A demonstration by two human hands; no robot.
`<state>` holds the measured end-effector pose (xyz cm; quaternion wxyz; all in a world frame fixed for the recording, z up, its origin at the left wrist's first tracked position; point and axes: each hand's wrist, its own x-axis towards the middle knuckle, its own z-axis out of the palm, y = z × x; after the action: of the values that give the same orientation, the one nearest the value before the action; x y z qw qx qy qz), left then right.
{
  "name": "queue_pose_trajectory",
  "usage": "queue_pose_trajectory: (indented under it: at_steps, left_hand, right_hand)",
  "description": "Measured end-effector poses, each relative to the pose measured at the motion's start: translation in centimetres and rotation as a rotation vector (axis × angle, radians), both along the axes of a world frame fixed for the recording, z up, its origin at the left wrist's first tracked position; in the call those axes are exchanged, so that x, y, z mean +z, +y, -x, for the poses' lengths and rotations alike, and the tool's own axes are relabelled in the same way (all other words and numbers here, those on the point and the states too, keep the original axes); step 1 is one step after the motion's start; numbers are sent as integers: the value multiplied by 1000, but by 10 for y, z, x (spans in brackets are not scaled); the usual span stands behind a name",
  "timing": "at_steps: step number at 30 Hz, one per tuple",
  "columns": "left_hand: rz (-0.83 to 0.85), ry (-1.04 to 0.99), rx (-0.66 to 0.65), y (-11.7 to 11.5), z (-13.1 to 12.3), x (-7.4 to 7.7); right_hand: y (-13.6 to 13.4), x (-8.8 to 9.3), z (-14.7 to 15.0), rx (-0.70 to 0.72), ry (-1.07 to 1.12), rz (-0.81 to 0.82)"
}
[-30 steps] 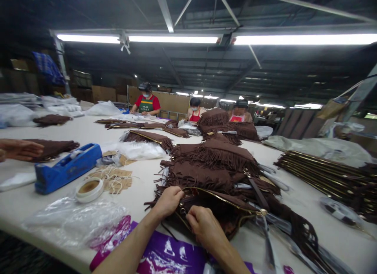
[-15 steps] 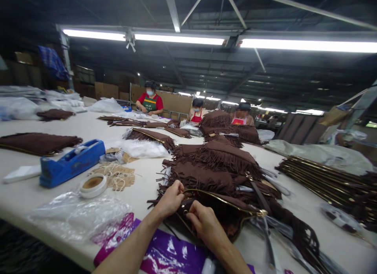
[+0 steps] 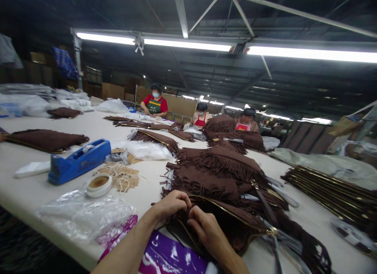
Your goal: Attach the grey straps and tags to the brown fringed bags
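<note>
A dark brown fringed bag (image 3: pixel 226 223) lies in front of me, its gold zipper open along the mouth. My left hand (image 3: pixel 172 205) is closed at the left end of that mouth, with its fingertips pinching the bag's edge. Close beside it, my right hand (image 3: pixel 204 225) is curled over the opening, thumb and fingers pressed together. What the right fingertips hold is hidden. A dark strap with a gold clasp (image 3: pixel 272 231) hangs from the bag's right end. Under my forearms is a purple plastic bag (image 3: pixel 173 252).
Brown fringed bags (image 3: pixel 229 160) are piled just beyond. To the left are a blue tape dispenser (image 3: pixel 78 162), a tape roll (image 3: pixel 98 184), tags with strings (image 3: pixel 126 177) and clear plastic (image 3: pixel 85 211). Gold-edged brown pieces (image 3: pixel 332 193) are stacked right. Several people work across the table.
The view has shifted, so the scene sits further right. My hands have moved closer together at the bag's left end; the fitting seen between them earlier is now covered.
</note>
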<state>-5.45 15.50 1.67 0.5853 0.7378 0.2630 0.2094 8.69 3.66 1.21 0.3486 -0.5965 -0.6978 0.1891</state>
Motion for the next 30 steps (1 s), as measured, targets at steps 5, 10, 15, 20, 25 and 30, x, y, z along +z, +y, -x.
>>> queue_pose_trajectory:
  at_steps: [5, 10, 15, 20, 25, 30]
  left_hand:
    - [-102, -148, -124, -5, 12, 11]
    - [-176, -212, -200, -7, 10, 10]
    - [-285, -209, -125, -3, 7, 4]
    - [-425, -196, -103, -5, 4, -2]
    - [-537, -172, -102, -10, 2, -5]
    - [-549, -199, -165, -10, 3, -3]
  right_hand:
    - [1, -4, -1, -36, 300, 137]
    - [3, -10, -3, -31, 406, 137]
    - [4, -15, -8, -36, 435, 105]
    - [3, -14, -8, -41, 439, 99]
    - [4, -12, -6, -18, 418, 114]
    - [4, -10, -6, -15, 399, 126]
